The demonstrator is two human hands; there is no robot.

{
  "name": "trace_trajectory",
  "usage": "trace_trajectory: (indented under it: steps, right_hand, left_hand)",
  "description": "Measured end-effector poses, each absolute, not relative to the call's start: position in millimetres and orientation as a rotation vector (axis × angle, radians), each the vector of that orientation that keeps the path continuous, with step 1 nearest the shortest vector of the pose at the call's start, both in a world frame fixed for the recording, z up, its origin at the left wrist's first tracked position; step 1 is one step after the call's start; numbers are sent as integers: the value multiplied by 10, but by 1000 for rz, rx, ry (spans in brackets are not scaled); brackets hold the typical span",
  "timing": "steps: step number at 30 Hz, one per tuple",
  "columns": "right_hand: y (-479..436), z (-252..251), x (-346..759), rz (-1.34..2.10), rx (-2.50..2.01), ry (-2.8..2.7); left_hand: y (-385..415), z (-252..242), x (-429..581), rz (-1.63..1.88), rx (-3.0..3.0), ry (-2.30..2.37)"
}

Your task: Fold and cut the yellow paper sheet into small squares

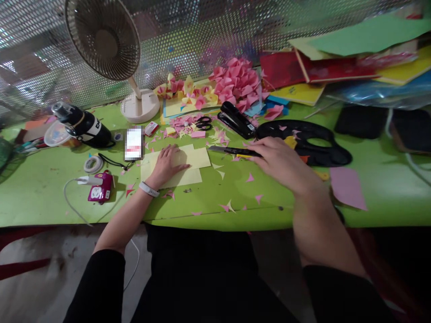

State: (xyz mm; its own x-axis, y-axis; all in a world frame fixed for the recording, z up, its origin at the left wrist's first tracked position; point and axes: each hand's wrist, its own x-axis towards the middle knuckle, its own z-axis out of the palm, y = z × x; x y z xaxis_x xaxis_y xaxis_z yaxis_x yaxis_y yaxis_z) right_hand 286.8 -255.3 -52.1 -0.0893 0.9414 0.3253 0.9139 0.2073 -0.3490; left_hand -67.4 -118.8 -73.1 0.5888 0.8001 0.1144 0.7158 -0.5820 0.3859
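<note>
My left hand (170, 161) lies flat with fingers stretched over pale yellow paper sheets (192, 176), pressing them to the green table. A narrower yellow paper strip (199, 159) sticks out to the right from under the fingers. In my right hand (278, 159) is a box cutter (235, 151), gripped by its black and yellow handle, its blade pointing left near the strip's end. Yellow and pink paper scraps (249, 177) are scattered around both hands. Black-handled scissors (203, 123) rest on a heap of scraps behind the paper.
A black stapler (236, 120) and a black palette-shaped tray (332, 154) sit behind my right hand. Folded pink paper flowers (235, 83) are piled at the back. A fan (139, 105), a phone (134, 143), a black bottle (85, 128) and a tape roll (93, 164) stand to the left.
</note>
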Motion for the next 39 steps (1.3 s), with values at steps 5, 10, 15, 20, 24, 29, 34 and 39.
trace_trajectory:
  steps: [5,10,15,20,24,29,34,39]
  right_hand:
    - [-2562,-513,2833,77,-1690,-2029]
    - [-2562,-533,2846,32,-1743,-2019]
    - [-2545,-490,2832,97,-1720,-2083]
    - [-2547,-487,2768,83,-1726,-2059]
    - [-2557,-499,2780,40,-1787,-2009]
    - [-2548,-472,2795,70,-1776,-2104]
    - [-2563,-438,2756,45,-1741,-2064]
    - [-2567,-423,2673,58,-1668,-2078]
  left_hand:
    - [-1180,-744,-678,419,2504,1210]
    - [-1187,-726,-674,414,2487,1208]
    - [-1196,-702,-659,416,2467,1207]
    - [-1198,-701,-655,430,2467,1193]
    - [-1208,-682,-650,414,2458,1203]
    - [-1218,-658,-636,388,2473,1228]
    - [-1210,-676,-645,405,2487,1211]
    - [-1217,-667,-644,388,2485,1200]
